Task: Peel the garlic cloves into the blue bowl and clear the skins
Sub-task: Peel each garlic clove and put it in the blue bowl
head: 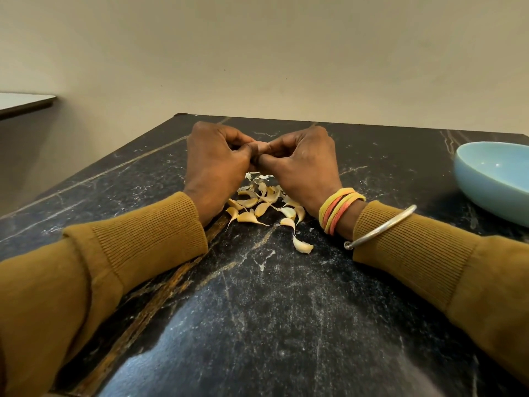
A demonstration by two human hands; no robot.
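Left hand (217, 164) raised off dark surface (286, 296), fingers curled, pinching garlic clove (261, 146); right hand (303, 164) met it, pinching same clove. Pile of cloves and skins (266, 204) lay beneath wrists. Blue bowl (495, 179) stood far right, well apart

Left hand (217, 160) and right hand (305, 163) meet on a clove (261, 147) mid-frame over the counter (286, 310); garlic cloves (263, 206) lie just below, between the wrists; bowl (492, 181) far right.
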